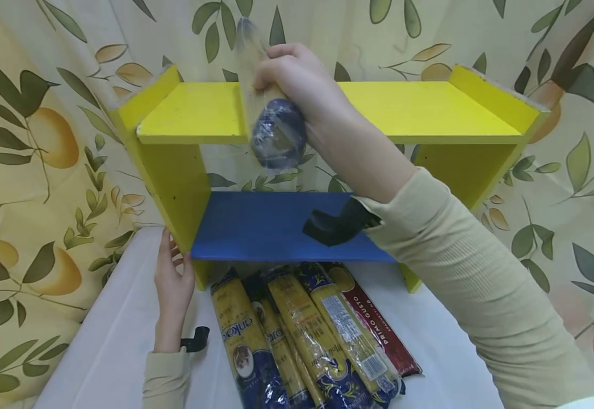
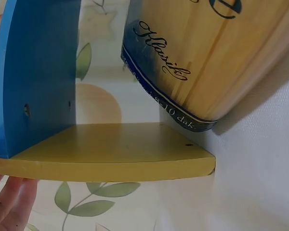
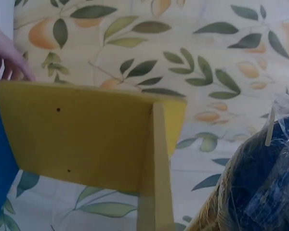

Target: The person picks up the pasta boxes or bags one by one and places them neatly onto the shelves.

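Five cellophane spaghetti packets [image 1: 307, 335] lie on the white worktop [image 1: 118, 341] while the right hand's [image 1: 302, 91] fingers grasp another clear spaghetti packet [image 1: 268, 108] above the yellow-and-blue wooden shelf [image 1: 404, 111], whose left wall the left hand's [image 1: 171, 284] relaxed fingers touch.

Spaghetti packet [image 1: 271, 108] (clear wrap, blue end) tilted, held above yellow top shelf [image 1: 419, 111].

Right hand [image 1: 297, 85] raised, fingers curled gripping; left hand [image 1: 173, 278] low, fingers straight.
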`<action>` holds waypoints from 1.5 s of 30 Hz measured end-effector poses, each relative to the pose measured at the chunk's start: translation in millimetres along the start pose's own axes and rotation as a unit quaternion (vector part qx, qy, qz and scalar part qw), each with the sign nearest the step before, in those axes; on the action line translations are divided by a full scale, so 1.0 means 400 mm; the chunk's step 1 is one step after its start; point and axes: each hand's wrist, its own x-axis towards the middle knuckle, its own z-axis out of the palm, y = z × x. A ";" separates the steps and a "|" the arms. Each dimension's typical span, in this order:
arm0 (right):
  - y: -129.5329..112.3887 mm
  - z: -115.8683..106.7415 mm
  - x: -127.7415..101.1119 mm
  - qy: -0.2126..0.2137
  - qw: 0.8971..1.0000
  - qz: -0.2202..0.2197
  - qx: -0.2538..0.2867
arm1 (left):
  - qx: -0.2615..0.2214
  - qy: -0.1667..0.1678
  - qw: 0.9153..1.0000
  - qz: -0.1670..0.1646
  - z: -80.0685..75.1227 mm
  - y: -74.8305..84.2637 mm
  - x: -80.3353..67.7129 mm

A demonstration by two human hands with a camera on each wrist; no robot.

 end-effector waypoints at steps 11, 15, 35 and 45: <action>0.001 0.077 0.065 -0.016 0.999 0.009 -0.036 | 0.004 0.002 1.000 -0.018 -0.015 -0.006 -0.003; 0.003 0.088 0.071 -0.018 0.999 0.012 -0.048 | 0.005 -0.003 1.000 -0.015 -0.020 -0.004 -0.004; 0.011 0.069 0.024 -0.059 0.954 -0.033 -0.292 | 0.016 -0.005 1.000 -0.019 -0.032 -0.016 -0.001; 0.028 0.032 -0.071 -0.053 0.910 -0.138 -0.387 | 0.018 -0.006 1.000 -0.022 -0.028 -0.023 -0.005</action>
